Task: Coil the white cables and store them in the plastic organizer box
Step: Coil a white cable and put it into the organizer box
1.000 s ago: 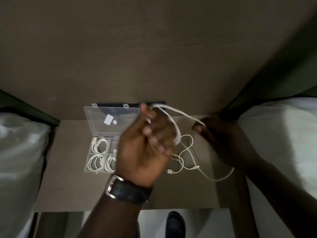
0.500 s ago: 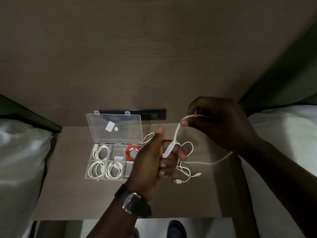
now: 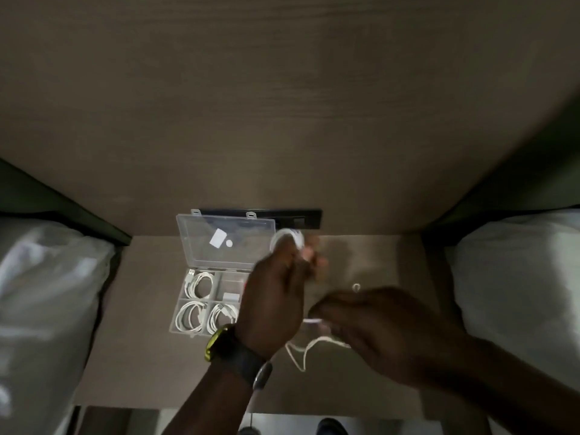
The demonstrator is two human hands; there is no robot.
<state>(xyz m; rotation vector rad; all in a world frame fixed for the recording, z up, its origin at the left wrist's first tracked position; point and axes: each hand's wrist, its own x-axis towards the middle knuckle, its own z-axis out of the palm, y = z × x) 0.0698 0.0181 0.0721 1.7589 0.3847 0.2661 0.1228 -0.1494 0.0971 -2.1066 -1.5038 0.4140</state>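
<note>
**Winding the loose cable round the fingers**

The left hand [image 3: 276, 296] is closed on a partly wound loop of the white cable [image 3: 287, 238], held above the table [image 3: 141, 340] just right of the open organizer box [image 3: 219, 237]; the right hand [image 3: 376, 328] pinches the free run of the same cable lower down, its tail trailing on the table below both hands; both hands are blurred, so finger detail cannot be told. Three compartments of the box already hold coiled white cables [image 3: 199, 282]; at least one appears free.

Procedure, as judged: keep the loop hand steady; feed the free run with light tension so turns lie side by side; size the loop to suit a compartment; keep hold of the last end so the coil does not spring open.

Compared with half a second ago: the right hand has dropped from above the left to below it; the loop now sits higher, near the lid; the slack on the table is much shorter.
</note>
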